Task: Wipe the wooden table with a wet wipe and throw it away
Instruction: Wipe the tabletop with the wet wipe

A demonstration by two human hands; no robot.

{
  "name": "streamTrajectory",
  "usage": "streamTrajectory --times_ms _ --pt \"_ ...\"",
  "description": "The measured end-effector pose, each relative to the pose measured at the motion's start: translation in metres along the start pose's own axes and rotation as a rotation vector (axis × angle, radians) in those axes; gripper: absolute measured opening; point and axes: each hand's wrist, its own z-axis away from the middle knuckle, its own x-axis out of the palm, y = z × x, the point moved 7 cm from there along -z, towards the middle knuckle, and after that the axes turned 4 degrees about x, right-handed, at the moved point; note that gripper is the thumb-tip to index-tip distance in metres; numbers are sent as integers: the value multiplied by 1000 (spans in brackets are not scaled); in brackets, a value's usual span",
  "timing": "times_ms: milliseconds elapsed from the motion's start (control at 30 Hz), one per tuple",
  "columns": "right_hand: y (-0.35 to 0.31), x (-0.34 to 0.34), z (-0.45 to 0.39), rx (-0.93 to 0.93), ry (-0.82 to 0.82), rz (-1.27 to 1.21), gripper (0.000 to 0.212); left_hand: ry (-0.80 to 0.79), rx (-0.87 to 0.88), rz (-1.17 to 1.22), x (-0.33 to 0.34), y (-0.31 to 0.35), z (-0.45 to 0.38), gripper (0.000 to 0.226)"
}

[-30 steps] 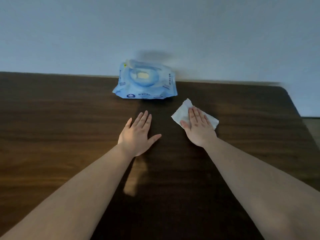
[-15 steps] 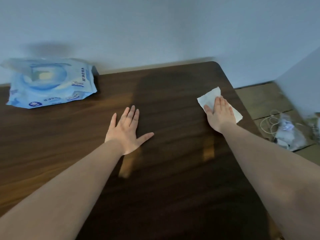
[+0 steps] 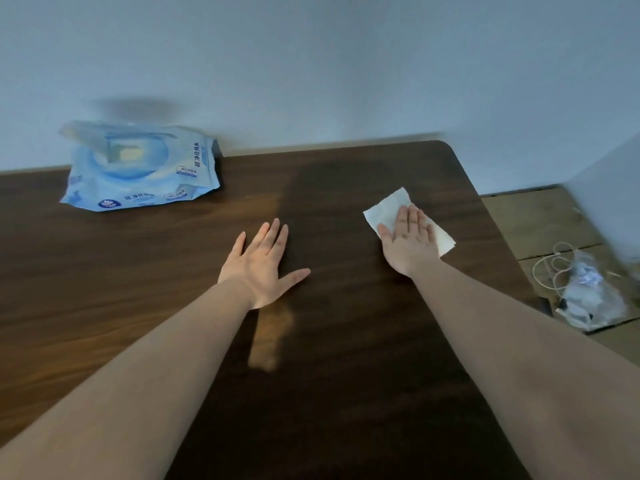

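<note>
A dark wooden table [image 3: 346, 393] fills the lower view. My right hand [image 3: 410, 242] lies flat, fingers together, pressing a white wet wipe [image 3: 388, 206] onto the tabletop near its far right corner. The wipe sticks out beyond my fingertips and to the right of my palm. My left hand [image 3: 261, 265] rests flat on the wood at the middle, fingers spread, holding nothing. A blue pack of wet wipes [image 3: 138, 168] with its flap lifted lies at the far left, against the wall.
A pale wall runs along the table's far edge. The table's right edge drops to a tan floor [image 3: 540, 220]. On that floor lie a clear plastic bag [image 3: 588, 296] and a coiled white cable [image 3: 554, 268].
My right hand slid the wipe from the table's middle out toward the right edge, then back a little to the left. My view swung right and partly back. My left hand stayed flat.
</note>
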Motion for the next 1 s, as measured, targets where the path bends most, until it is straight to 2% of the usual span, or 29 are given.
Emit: streamTrajectory --times_ms 200,467,700,800,1000 --pt "-132 21 37 -251 -28 47 68 29 -124 15 -6 -76 52 87" --pt "-323 59 115 -571 -48 122 67 115 -453 13 -6 -234 179 87" --pt "-465 99 189 -808 -61 223 68 123 -728 44 14 -357 306 101" --pt "-519 113 216 -886 -69 236 68 117 -773 61 32 -389 340 104" --pt "-611 134 255 -1048 -53 282 68 301 -745 68 43 -397 347 99"
